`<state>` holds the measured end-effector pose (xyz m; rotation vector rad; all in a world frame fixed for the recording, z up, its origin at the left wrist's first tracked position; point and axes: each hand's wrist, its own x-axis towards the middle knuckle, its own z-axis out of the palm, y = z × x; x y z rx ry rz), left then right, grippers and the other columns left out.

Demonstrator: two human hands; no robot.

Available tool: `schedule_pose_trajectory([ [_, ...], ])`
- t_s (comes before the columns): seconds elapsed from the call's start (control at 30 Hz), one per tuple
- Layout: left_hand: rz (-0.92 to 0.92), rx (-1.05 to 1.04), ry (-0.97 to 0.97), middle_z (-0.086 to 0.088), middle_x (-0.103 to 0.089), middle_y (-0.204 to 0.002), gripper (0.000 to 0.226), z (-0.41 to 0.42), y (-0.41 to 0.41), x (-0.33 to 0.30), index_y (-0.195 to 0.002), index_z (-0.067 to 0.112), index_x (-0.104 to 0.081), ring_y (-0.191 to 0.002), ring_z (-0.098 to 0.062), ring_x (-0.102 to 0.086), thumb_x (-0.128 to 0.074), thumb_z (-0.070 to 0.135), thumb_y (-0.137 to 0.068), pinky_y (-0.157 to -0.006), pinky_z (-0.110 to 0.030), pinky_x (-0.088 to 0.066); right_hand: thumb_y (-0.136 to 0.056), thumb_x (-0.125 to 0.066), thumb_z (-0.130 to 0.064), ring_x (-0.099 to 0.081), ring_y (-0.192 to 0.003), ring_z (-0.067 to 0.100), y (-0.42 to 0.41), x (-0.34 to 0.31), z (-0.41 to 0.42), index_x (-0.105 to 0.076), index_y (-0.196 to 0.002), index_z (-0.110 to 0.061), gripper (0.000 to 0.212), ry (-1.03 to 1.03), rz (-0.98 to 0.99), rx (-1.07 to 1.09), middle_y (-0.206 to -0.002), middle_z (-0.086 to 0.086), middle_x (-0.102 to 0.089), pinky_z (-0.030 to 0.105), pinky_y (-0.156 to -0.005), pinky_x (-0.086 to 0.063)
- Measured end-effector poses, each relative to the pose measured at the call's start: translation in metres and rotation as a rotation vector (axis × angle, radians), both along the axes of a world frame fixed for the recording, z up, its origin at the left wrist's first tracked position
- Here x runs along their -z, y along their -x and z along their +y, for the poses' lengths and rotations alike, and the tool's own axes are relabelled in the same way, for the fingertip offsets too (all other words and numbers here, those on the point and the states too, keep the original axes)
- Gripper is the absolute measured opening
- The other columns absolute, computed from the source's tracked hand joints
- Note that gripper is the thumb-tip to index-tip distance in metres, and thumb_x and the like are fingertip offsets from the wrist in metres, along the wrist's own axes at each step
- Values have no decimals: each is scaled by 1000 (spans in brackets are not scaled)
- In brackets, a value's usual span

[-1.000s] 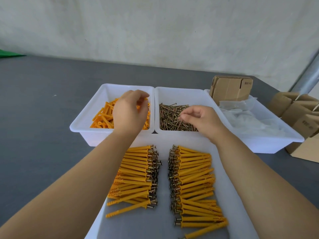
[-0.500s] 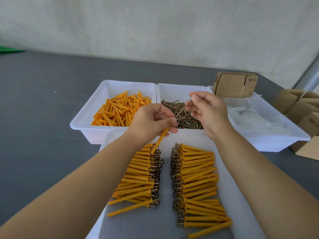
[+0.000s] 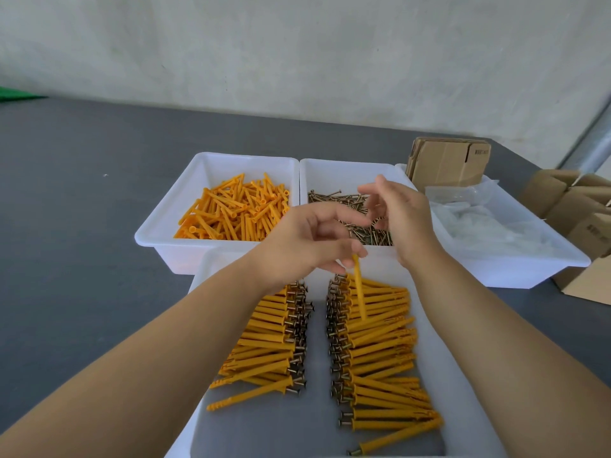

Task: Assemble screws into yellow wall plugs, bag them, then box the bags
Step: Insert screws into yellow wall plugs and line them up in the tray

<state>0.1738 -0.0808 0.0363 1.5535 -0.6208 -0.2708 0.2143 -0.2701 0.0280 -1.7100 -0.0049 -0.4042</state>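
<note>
My left hand (image 3: 307, 241) pinches one yellow wall plug (image 3: 358, 289), which hangs tip-down over the near white tray (image 3: 211, 269). My right hand (image 3: 401, 219) hovers over the screw bin (image 3: 347, 168), blurred by motion. Its thumb and forefinger are apart and I see no screw between them. Loose screws (image 3: 360, 226) lie in that bin. Loose yellow plugs (image 3: 231, 213) fill the left bin (image 3: 158, 233). Two rows of assembled plugs with screws lie in the near tray, a left row (image 3: 271, 345) and a right row (image 3: 380, 352).
A third white bin (image 3: 562, 262) at the right holds clear plastic bags (image 3: 489, 223). Flat cardboard blanks (image 3: 446, 160) stand behind it. Folded cardboard boxes (image 3: 582, 213) sit at the far right edge. All of it stands on a grey table (image 3: 82, 209) before a pale wall.
My left hand lifted a plug from the left bin and brought it over the near tray. My right hand picked a screw, raised it, and now its fingers have spread.
</note>
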Motion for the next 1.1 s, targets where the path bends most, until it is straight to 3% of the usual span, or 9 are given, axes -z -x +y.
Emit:
schedule_pose_trajectory([
  [0.13,-37,184,-192,-16,-73,-84,11,-12,14,1,-93,-7,-67,-75,-25,-74,-73,-6,-83,-74,-35,-62,-101,-52,-31,-54,-62,12,-6,3,-9,-76,-87,-17,32,-97,55,80,-73,-2,-61,27,-59,-42],
  [0.37,-452,395,-762,6,-67,-81,8,-46,36,14,-89,14,-73,-68,-4,-60,-78,13,-82,-66,-17,-52,-100,-53,-31,-56,-64,11,-8,8,-10,-78,-90,-17,30,-7,54,45,-74,-3,-63,29,-62,-44],
  [0.53,-657,370,-958,8,-65,-91,16,-45,37,18,-89,22,-72,-90,-13,-59,-79,34,-81,-79,-33,-51,-94,-57,-32,-59,-64,11,-10,11,-11,-77,-84,-18,26,82,47,49,-70,-4,-65,30,-62,-47],
  [0.7,-700,90,-883,3,-62,-92,19,-33,22,14,-84,17,-73,-89,-13,-56,-73,36,-86,-77,-31,-46,-96,-56,-33,-62,-75,22,-14,17,-12,-68,-77,-11,32,822,69,124,-74,4,-67,34,-65,-47],
  [0.77,-722,-103,-833,2,-61,-93,16,-25,9,15,-85,16,-73,-89,-14,-56,-70,31,-89,-79,-34,-48,-97,-52,-33,-63,-79,28,-16,17,-14,-68,-81,-8,34,991,186,97,-81,10,-69,38,-69,-51],
  [0.87,-715,-370,-721,2,-63,-91,11,-9,-12,15,-88,15,-74,-86,-14,-57,-68,24,-91,-75,-34,-51,-101,-44,-43,-63,-95,29,-20,14,-14,-68,-91,-15,39,1120,469,-52,-100,7,-69,36,-74,-49],
  [0.97,-660,-563,-703,2,-62,-91,11,7,-31,18,-91,17,-73,-86,-14,-57,-66,25,-92,-70,-28,-46,-104,-34,-49,-48,-132,31,-24,8,-10,-55,-139,-12,55,1165,688,-179,-148,12,-49,41,-107,-40],
  [1.03,-594,-662,-760,1,-61,-96,13,18,-42,22,-96,17,-73,-87,-16,-56,-64,26,-93,-68,-28,-42,-105,-33,-46,-42,-138,31,-26,5,-7,-47,-145,-7,57,1152,725,-232,-155,14,-41,39,-109,-33],
  [1.1,-498,-723,-850,-3,-59,-105,16,27,-50,25,-101,17,-72,-89,-19,-56,-61,27,-95,-68,-29,-41,-106,-34,-42,-48,-129,30,-26,4,-7,-55,-135,-9,49,1147,726,-266,-145,15,-49,36,-99,-36],
])
